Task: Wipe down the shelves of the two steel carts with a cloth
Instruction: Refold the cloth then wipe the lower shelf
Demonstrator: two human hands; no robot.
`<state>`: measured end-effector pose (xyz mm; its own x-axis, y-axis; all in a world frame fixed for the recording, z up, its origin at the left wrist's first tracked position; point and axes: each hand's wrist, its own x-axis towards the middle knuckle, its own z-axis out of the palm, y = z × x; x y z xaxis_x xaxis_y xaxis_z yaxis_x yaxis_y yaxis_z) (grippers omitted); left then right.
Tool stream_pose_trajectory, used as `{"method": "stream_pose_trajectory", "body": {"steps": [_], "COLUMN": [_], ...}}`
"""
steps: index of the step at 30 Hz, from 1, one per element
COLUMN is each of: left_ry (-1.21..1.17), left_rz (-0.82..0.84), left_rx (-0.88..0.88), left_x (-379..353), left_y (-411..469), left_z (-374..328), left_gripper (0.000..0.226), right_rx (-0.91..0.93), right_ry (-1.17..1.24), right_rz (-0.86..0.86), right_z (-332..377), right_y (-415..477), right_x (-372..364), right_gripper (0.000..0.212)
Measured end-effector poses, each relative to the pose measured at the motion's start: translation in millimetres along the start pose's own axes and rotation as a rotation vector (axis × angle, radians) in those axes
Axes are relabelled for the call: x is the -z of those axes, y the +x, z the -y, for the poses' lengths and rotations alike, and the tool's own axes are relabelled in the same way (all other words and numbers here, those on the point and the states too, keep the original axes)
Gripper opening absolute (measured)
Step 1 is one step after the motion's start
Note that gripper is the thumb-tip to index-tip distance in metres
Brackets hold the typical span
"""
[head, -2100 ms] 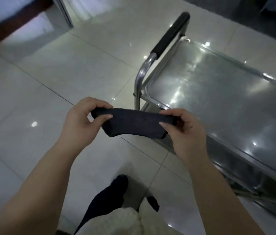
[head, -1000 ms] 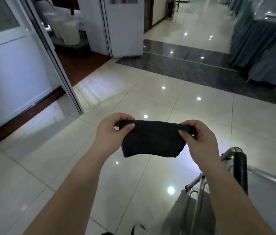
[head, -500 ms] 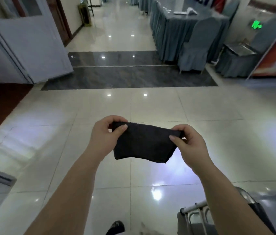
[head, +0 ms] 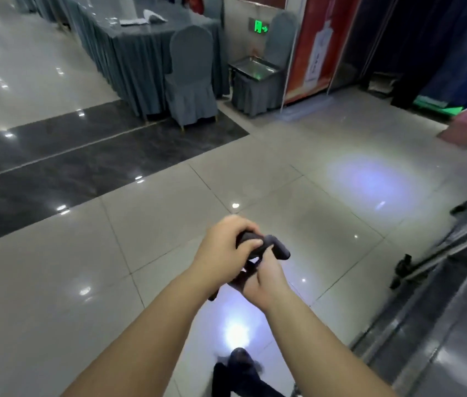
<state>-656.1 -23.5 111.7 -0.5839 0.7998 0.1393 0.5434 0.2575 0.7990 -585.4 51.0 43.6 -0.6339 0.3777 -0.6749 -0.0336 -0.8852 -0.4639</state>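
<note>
Fingers point(head: 250, 242) of my left hand point(head: 224, 250) and right hand point(head: 268, 280) scrunch the cloth point(head: 279, 250) mid-frame, ready, I think, for wiping the cart point(head: 461, 339).

A banquet hall or hotel function room: a long desk point(head: 129, 50) skirted in grey cloth, chairs point(head: 190, 78) in matching fabric covers, a glossy tiled floor point(head: 54, 267), and a green exit sign point(head: 261, 26).

Cart point(head: 461, 325) right of cloth point(head: 279, 249)
</note>
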Motion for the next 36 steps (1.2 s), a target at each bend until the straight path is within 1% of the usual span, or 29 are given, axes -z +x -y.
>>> {"method": "stream_pose_trajectory", "body": {"steps": [3,5,7,9,10,11,13,14,15,16,17,18,19,20,22,24,26,29,31,33,34,36], "left_ry": [-0.103,-0.169,-0.201,-0.184,-0.176,-0.166,-0.142,-0.127,-0.112,-0.098,-0.091,-0.087,-0.084,-0.082,-0.082,-0.086,-0.093,-0.109,-0.124,-0.108,-0.081,-0.010], "left_rz": [0.077,0.098,0.096,0.101,0.125,0.158,0.250,0.308,0.366,0.422,0.477,0.528,0.575,0.620,0.704,0.768,0.840,0.983,1.087,1.203,1.263,1.367], "left_rx": [0.047,0.060,0.046,0.025,0.003,-0.027,-0.096,-0.137,-0.181,-0.220,-0.254,-0.288,-0.324,-0.361,-0.420,-0.445,-0.453,-0.460,-0.509,-0.558,-0.586,-0.662], "left_x": [-19,-24,-27,-27,-27,-28,-32,-36,-41,-48,-55,-63,-71,-80,-102,-129,-165,-230,-276,-321,-341,-379], "left_y": [59,98,143,184,210,236,292,318,343,367,389,410,428,446,481,507,523,523,511,492,481,458], "left_z": [6,10,13,17,20,22,26,27,27,27,26,25,23,19,10,2,-6,-19,-32,-44,-50,-61], "left_gripper": [0.022,0.024,0.024,0.021,0.021,0.020,0.019,0.019,0.019,0.019,0.019,0.020,0.021,0.023,0.027,0.029,0.030,0.032,0.036,0.040,0.040,0.040], "right_rx": [0.074,0.112,0.149,0.182,0.228,0.302,0.529,0.659,0.769,0.832,0.842,0.823,0.804,0.798,0.807,0.794,0.843,0.873,0.855,0.795,0.783,0.752], "right_ry": [0.081,0.098,0.153,0.091,-0.014,-0.141,-0.413,-0.550,-0.706,-0.880,-1.043,-1.156,-1.194,-1.184,-1.130,-1.048,-0.965,-0.827,-0.598,-0.387,-0.335,-0.306], "right_rz": [0.047,-0.004,-0.073,-0.130,-0.211,-0.338,-0.641,-0.743,-0.809,-0.848,-0.869,-0.886,-0.908,-0.944,-1.043,-1.131,-1.205,-1.318,-1.377,-1.443,-1.480,-1.554], "right_z": [47,77,104,127,140,153,183,199,216,231,245,257,266,274,288,300,307,304,295,280,272,256], "right_y": [45,76,104,123,134,144,165,175,185,195,205,213,220,225,227,217,200,173,157,142,134,120], "right_x": [-6,-10,-13,-17,-18,-16,-9,-3,3,10,17,22,28,33,42,51,65,98,126,153,167,190], "right_gripper": [0.055,0.058,0.066,0.063,0.060,0.059,0.069,0.074,0.076,0.075,0.068,0.056,0.042,0.031,0.019,0.015,0.013,0.009,0.017,0.026,0.029,0.033]}}
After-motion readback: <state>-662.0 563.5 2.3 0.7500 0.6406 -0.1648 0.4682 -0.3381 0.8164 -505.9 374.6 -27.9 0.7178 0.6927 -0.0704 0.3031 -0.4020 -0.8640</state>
